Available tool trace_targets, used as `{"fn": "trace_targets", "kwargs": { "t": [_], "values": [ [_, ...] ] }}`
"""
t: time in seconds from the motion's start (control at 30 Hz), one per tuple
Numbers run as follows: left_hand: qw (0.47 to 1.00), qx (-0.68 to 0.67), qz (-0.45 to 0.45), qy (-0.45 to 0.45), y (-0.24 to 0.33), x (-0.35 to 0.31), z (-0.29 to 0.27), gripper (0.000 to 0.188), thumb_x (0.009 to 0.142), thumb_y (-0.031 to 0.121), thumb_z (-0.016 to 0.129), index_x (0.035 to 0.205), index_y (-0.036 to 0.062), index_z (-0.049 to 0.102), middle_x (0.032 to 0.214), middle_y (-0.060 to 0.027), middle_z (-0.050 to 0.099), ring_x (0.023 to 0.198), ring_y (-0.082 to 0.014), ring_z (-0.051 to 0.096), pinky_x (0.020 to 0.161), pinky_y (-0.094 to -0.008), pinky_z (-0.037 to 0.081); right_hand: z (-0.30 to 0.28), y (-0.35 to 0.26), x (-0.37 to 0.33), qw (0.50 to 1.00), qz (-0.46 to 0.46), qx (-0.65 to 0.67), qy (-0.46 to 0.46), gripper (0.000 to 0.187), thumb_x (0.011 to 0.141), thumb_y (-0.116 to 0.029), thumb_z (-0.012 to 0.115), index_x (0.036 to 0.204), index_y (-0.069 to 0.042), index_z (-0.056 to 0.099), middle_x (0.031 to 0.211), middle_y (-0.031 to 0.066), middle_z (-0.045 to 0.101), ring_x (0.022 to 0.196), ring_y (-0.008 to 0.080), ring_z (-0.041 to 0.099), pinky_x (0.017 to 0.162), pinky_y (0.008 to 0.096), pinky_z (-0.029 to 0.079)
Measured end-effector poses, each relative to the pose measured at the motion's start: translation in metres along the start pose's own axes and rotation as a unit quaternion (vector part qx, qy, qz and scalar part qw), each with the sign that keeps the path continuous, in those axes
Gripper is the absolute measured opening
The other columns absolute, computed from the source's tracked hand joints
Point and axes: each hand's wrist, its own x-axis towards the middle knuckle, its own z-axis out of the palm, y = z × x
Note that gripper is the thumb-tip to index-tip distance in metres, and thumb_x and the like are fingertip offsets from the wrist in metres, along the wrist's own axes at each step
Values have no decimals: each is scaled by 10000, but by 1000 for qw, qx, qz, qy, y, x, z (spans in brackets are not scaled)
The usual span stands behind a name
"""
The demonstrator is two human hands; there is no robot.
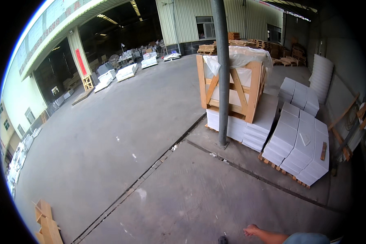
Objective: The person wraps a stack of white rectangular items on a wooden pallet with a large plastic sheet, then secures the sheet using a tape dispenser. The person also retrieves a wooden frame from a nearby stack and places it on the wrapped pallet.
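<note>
My right hand (251, 230) shows at the bottom edge, fingers curled loosely with nothing in them, hanging over the bare concrete floor (183, 195). Its forearm runs to a blue-grey sleeve at the lower right. My left hand is out of view. A dark shoe tip (222, 240) pokes in just left of the hand. Nothing lies within reach of the hand.
A grey steel post (221, 73) stands ahead. Behind it a wooden crate (232, 87) with plastic wrap sits on stacked white slabs (252, 130). More white slab stacks on pallets (303, 146) stand right. A floor groove (150, 168) runs diagonally. Wooden pieces (44, 223) lie lower left.
</note>
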Motion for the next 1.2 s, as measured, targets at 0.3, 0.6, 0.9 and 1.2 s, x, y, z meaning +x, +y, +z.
{"fn": "trace_targets", "kwargs": {
  "t": [0.3, 0.6, 0.9, 1.2],
  "values": [
    [994, 60, -50, -72, 189, 212, -52, 537, 896, 497, 495, 1148, 23, 522, 941, -146, 627, 707, -237, 641, 532, -359, 511, -1, -369, 82, 982, -142, 121, 28, 242, 908, -270, 554, 950, -36, 598, 838, 63, 651, 698, 154, 647, 594, 297, 511],
    [988, -69, 107, -83, 555, 450, -149, 491, 911, 464, 491, 1151, 36, 486, 906, -133, 598, 653, -233, 625, 506, -342, 490, 43, -471, 131, 989, 49, 129, 44, 266, 867, -323, 581, 859, -64, 640, 813, 37, 683, 695, 146, 671, 540, 293, 512],
    [963, 181, 160, -120, 889, 589, -117, 508, 900, 467, 493, 1123, 11, 495, 957, -143, 611, 666, -232, 638, 528, -356, 500, 38, -604, 230, 977, 56, 205, 19, 247, 837, -315, 547, 758, -99, 636, 682, 43, 608, 544, 167, 565, 472, 318, 446],
    [968, 204, 57, -138, 1123, 703, -66, 502, 903, 458, 489, 1125, 8, 487, 962, -153, 612, 666, -239, 637, 528, -360, 503, -134, -1019, 458, 982, -79, 158, 72, 326, 871, -356, 567, 920, -43, 646, 831, 59, 677, 723, 150, 667, 565, 282, 522]
  ]
}}
